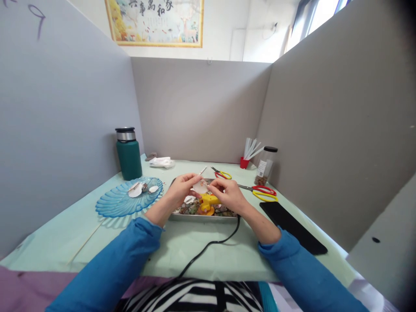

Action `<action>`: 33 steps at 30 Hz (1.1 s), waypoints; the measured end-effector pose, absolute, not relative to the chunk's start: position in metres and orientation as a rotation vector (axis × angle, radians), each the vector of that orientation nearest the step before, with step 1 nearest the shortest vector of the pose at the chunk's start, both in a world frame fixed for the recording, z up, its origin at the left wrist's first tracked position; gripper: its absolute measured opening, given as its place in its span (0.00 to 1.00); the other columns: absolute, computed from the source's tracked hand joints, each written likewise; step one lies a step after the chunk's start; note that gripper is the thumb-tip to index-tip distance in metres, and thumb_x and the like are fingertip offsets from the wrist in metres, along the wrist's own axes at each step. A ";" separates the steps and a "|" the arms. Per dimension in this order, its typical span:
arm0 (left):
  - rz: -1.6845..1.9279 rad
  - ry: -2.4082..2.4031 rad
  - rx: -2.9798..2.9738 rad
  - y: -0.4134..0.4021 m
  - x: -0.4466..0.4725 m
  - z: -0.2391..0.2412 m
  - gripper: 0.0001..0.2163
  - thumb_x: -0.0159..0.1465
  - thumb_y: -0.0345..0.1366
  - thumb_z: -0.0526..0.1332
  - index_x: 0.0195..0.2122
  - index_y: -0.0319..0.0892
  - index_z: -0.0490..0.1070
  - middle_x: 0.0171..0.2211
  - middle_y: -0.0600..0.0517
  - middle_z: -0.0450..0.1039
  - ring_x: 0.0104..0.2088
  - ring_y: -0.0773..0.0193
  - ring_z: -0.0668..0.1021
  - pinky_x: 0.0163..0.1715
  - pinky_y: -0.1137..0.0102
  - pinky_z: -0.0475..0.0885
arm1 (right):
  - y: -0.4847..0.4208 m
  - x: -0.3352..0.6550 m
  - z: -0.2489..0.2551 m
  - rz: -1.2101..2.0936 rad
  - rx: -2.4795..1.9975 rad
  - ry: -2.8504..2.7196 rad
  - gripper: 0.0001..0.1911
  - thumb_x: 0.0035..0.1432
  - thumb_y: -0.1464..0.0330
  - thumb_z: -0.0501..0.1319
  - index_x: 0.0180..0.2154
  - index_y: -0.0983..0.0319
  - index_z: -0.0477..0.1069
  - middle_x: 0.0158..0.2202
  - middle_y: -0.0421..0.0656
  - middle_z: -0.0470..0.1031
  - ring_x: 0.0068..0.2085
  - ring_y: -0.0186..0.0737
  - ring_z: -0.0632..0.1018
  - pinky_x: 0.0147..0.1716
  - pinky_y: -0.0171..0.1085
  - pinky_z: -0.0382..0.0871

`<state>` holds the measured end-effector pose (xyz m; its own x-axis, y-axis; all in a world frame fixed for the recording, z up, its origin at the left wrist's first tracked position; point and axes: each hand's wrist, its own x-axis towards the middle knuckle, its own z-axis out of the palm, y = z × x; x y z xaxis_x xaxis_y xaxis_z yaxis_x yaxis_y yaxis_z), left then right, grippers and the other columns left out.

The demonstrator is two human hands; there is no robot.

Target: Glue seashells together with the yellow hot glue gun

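Observation:
My left hand point(183, 188) grips a flat white shell point(200, 186), held up over a metal tray point(204, 219). My right hand point(229, 195) has its fingertips pinched at the shell's right side; whatever they hold is too small to make out. Small orange-brown bits show on the shell's face. Beyond the left fingertips a thin white stick point(203, 170) sticks up, and I cannot tell whether the hand holds it. Under the hands a yellow glue gun point(208, 203) rests in the tray among shells and stones point(188, 209).
A blue scalloped plate point(113, 201) with shells and a thin wooden stick point(85, 242) lie left, before a green bottle point(129, 154). To the right are two scissors point(264, 193), a black phone-like slab point(292, 227), a jar point(264, 167) and a red cup point(244, 163) of glue sticks. A black cord point(208, 245) runs toward me.

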<state>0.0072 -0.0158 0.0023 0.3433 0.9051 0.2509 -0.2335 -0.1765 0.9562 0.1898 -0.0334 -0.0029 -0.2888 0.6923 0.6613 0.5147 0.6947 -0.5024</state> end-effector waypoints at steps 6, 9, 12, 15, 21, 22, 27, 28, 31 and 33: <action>1.145 0.637 1.379 -0.016 0.007 0.003 0.15 0.53 0.44 0.66 0.31 0.35 0.73 0.28 0.49 0.74 0.26 0.67 0.75 0.22 0.72 0.74 | -0.034 0.190 -0.001 0.261 -0.934 -1.939 0.13 0.57 0.63 0.58 0.24 0.63 0.71 0.20 0.39 0.69 0.22 0.31 0.65 0.23 0.32 0.58; 1.134 0.630 1.373 -0.016 0.007 0.004 0.15 0.53 0.44 0.66 0.32 0.35 0.73 0.28 0.49 0.74 0.25 0.67 0.75 0.21 0.73 0.74 | -0.034 0.191 -0.001 0.255 -0.927 -1.945 0.14 0.57 0.64 0.58 0.23 0.63 0.70 0.19 0.38 0.68 0.22 0.31 0.65 0.23 0.31 0.58; 1.117 0.598 1.371 -0.017 0.007 0.004 0.15 0.53 0.44 0.66 0.32 0.35 0.73 0.27 0.50 0.73 0.25 0.67 0.75 0.20 0.73 0.74 | -0.035 0.191 -0.002 0.244 -0.908 -1.957 0.14 0.57 0.64 0.57 0.23 0.64 0.70 0.19 0.38 0.67 0.22 0.30 0.64 0.22 0.31 0.57; 1.107 0.562 1.393 -0.017 0.007 0.004 0.14 0.55 0.44 0.65 0.31 0.36 0.72 0.28 0.50 0.72 0.26 0.67 0.74 0.21 0.72 0.74 | -0.035 0.191 -0.003 0.229 -0.895 -1.969 0.14 0.57 0.63 0.57 0.24 0.64 0.71 0.19 0.38 0.67 0.21 0.31 0.64 0.22 0.32 0.57; 1.099 0.560 1.437 -0.018 0.006 0.003 0.14 0.56 0.44 0.64 0.32 0.36 0.72 0.29 0.49 0.72 0.25 0.67 0.74 0.20 0.72 0.74 | -0.038 0.189 -0.004 0.159 -0.902 -1.991 0.14 0.58 0.64 0.56 0.23 0.63 0.69 0.19 0.39 0.68 0.21 0.31 0.65 0.23 0.32 0.59; 1.099 0.562 1.433 -0.018 0.007 0.003 0.14 0.55 0.44 0.64 0.32 0.36 0.72 0.29 0.49 0.72 0.25 0.67 0.74 0.20 0.72 0.74 | -0.038 0.189 -0.004 0.142 -0.901 -1.993 0.14 0.58 0.64 0.56 0.23 0.63 0.69 0.19 0.39 0.67 0.21 0.31 0.65 0.24 0.32 0.59; 1.098 0.563 1.408 -0.018 0.008 0.003 0.15 0.55 0.45 0.65 0.34 0.36 0.73 0.29 0.48 0.72 0.26 0.66 0.75 0.22 0.72 0.74 | -0.037 0.190 -0.005 0.070 -0.911 -1.999 0.15 0.59 0.65 0.54 0.23 0.62 0.67 0.19 0.39 0.67 0.22 0.32 0.65 0.25 0.33 0.59; 1.104 0.563 1.406 -0.018 0.009 0.003 0.16 0.55 0.45 0.65 0.35 0.36 0.73 0.30 0.49 0.72 0.27 0.66 0.75 0.23 0.72 0.75 | -0.037 0.190 -0.005 0.064 -0.917 -1.999 0.15 0.59 0.65 0.54 0.23 0.62 0.67 0.19 0.39 0.67 0.22 0.32 0.66 0.25 0.33 0.59; 1.126 0.587 1.427 -0.019 0.009 0.004 0.16 0.54 0.45 0.65 0.37 0.37 0.73 0.31 0.49 0.71 0.28 0.67 0.75 0.23 0.72 0.75 | -0.037 0.190 -0.006 0.046 -0.928 -2.007 0.15 0.60 0.65 0.53 0.22 0.62 0.67 0.19 0.38 0.66 0.22 0.32 0.65 0.25 0.33 0.58; 1.123 0.608 1.462 -0.020 0.009 0.004 0.15 0.55 0.44 0.65 0.34 0.37 0.72 0.32 0.49 0.71 0.28 0.67 0.75 0.24 0.72 0.75 | -0.037 0.190 -0.006 0.024 -0.924 -2.019 0.15 0.60 0.65 0.53 0.22 0.62 0.67 0.19 0.39 0.66 0.22 0.32 0.65 0.25 0.32 0.58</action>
